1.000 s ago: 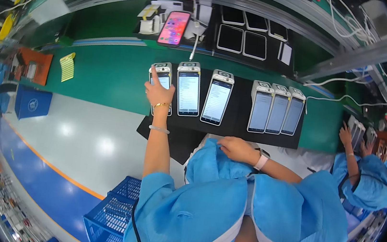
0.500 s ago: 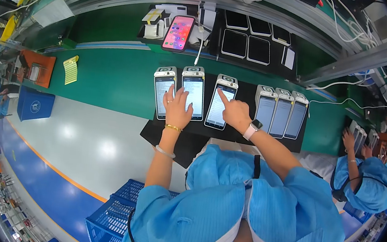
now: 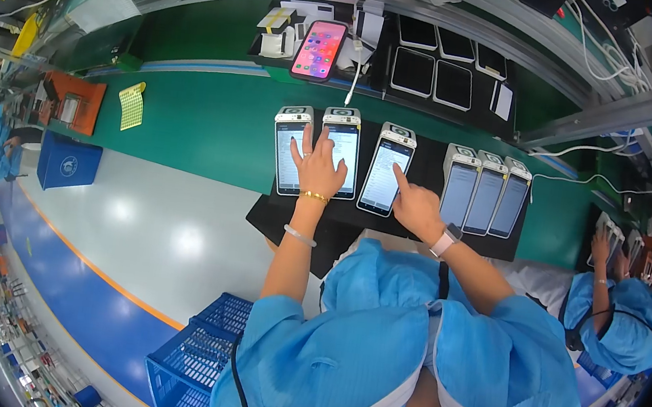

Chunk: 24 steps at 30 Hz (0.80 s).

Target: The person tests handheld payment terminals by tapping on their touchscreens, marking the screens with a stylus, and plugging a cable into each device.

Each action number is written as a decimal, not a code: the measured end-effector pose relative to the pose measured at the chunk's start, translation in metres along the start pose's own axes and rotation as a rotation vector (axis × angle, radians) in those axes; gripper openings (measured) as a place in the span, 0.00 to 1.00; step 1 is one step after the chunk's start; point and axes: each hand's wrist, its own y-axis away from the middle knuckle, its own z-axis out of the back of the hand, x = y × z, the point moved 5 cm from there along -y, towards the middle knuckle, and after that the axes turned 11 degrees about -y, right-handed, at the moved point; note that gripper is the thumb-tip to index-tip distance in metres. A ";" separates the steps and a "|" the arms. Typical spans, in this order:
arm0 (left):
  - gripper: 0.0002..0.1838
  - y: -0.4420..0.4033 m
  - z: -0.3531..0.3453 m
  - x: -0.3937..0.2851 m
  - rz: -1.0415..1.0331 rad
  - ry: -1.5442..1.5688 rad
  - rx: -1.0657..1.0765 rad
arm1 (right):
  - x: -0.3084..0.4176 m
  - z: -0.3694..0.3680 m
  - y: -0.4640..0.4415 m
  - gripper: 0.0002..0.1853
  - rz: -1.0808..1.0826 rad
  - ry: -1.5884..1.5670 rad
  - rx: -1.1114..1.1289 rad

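Nearest you is your blue smock (image 3: 339,360), with a blue plastic basket (image 3: 175,388) on the floor to your left. A gold bracelet (image 3: 314,195) circles your left wrist, and a watch (image 3: 446,240) your right.

Your left hand (image 3: 318,174) is palm down with its fingers spread wide, gripping nothing. It spans the left device (image 3: 285,167) and the middle device (image 3: 347,182), whose screens are lit. Your right hand (image 3: 419,211) points its index finger at the lit screen of the third device (image 3: 376,184), just right of the middle one; you cannot tell how tightly its other fingers are curled. Nor can you tell whether either hand's fingertips press the glass.

Farther right, three dimmer devices (image 3: 485,200) stand close together in a row. The black mat (image 3: 429,163) under all six lies on the green bench (image 3: 205,128). A yellow sheet (image 3: 132,106) rests on the bench to the left.

Beyond the middle device, a white cable (image 3: 353,85) hangs down. Behind that, a phone (image 3: 320,50) with a pink screen leans beside white scraps, and dark-faced panels (image 3: 413,72) with pale rims lie to its right.
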 end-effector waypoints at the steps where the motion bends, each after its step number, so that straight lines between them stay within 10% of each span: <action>1: 0.21 0.001 0.005 0.002 0.001 -0.004 -0.001 | -0.002 0.001 0.006 0.38 -0.004 -0.031 -0.011; 10: 0.38 0.013 0.016 0.070 0.179 -0.214 -0.157 | -0.010 -0.010 0.039 0.36 -0.116 -0.064 0.080; 13: 0.20 0.008 0.007 0.075 0.248 -0.107 -0.023 | -0.003 -0.011 0.035 0.37 -0.059 -0.090 0.072; 16: 0.36 0.007 0.013 0.075 0.228 -0.143 -0.046 | -0.003 -0.015 0.024 0.38 -0.033 -0.041 0.086; 24: 0.26 0.041 0.028 0.015 0.079 0.045 0.007 | -0.001 -0.019 -0.008 0.44 -0.062 0.071 0.134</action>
